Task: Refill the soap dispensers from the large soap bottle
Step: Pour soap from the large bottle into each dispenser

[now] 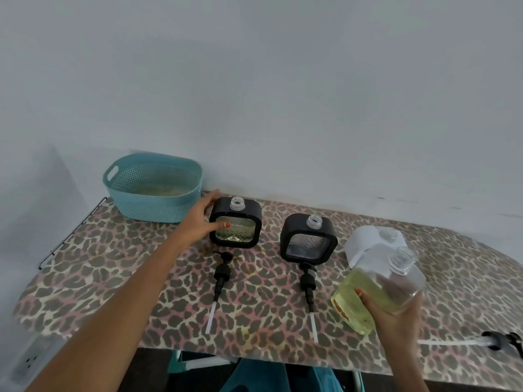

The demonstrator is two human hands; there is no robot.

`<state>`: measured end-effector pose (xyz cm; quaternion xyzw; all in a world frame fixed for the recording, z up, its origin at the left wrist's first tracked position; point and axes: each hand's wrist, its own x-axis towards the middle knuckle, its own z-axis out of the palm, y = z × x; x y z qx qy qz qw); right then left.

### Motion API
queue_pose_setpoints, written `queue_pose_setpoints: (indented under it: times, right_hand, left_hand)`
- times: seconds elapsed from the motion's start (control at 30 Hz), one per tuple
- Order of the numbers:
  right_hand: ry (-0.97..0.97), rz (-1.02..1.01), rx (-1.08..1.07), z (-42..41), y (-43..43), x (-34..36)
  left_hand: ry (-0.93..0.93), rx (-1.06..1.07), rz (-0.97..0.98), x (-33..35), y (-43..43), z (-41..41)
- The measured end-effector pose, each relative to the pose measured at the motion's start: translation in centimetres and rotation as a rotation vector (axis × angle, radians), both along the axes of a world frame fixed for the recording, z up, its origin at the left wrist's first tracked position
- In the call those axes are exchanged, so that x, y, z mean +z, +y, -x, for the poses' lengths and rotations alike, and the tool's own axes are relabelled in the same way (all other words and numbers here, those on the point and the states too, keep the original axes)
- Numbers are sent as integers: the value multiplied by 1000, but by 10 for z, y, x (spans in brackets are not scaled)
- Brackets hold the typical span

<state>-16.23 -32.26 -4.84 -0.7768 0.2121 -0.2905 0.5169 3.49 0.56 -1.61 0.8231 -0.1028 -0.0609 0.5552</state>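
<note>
On the leopard-print board, the left hand clasps a square black-framed dispenser, thumb on its ribbed glass. The right hand grips the large clear bottle of yellow-green soap, tilted in front of a white dispenser, beside a second black dispenser. A black pump lies flat before the first, a twin pump before the second.

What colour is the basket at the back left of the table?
The basket is light teal blue, seen best in the head view.
</note>
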Motion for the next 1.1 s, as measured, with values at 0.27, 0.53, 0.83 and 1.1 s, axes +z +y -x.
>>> queue_pose_setpoints:
  times: [0.27,0.53,0.83,1.1]
  right_hand:
    - [2,-46,20,4,9,12]
    - [-18,-54,31,4,7,11]
    - [-3,-60,12,6,3,10]
    - [-8,-69,20,6,1,9]
  left_hand:
    - [-391,-39,-7,56,-46,30]
    - [-172,-278,-94,31,-130,34]
    - [32,-195,27,-8,-153,28]
    - [-15,-127,108,1,-158,39]
